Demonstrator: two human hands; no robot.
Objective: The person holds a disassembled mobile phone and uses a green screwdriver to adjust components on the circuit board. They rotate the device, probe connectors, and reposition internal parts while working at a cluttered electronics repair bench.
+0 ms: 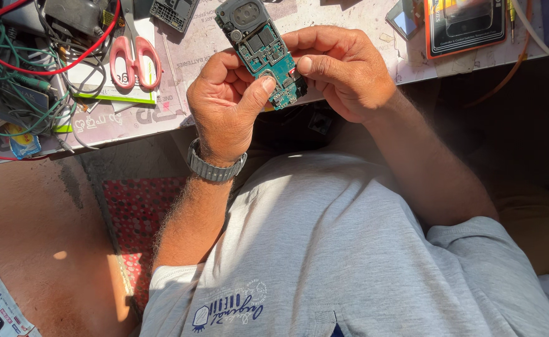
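The phone circuit board (263, 53), teal, with a dark speaker module at its top end, is being held above the front edge of the workbench (162, 118), tilted with the component side facing the camera. The left hand (227, 103) is closing around the board's lower left edge, its thumb pressing on a round metal part near the middle. The right hand (343, 68) is gripping the lower right corner, thumb tip resting against the board's edge by a small red component. Both hands are narrowly closed on the board; neither is holding a tool. A metal-band wristwatch (215, 167) is sitting on the left wrist.

Judged step: inspection or seating of a part on the bare board, with the thumbs doing the pressing. The next move is likely calling for fine fingertip pressure and a steady hold, since the board is being supported only at its lower end.

Further out on the bench: pink-handled scissors (136, 59) are lying to the left, beside a tangle of red and green wires (18, 68). A dark plastic phone part (173, 12) is lying near the top edge, and a blister-packed item (465, 25) is lying to the right.
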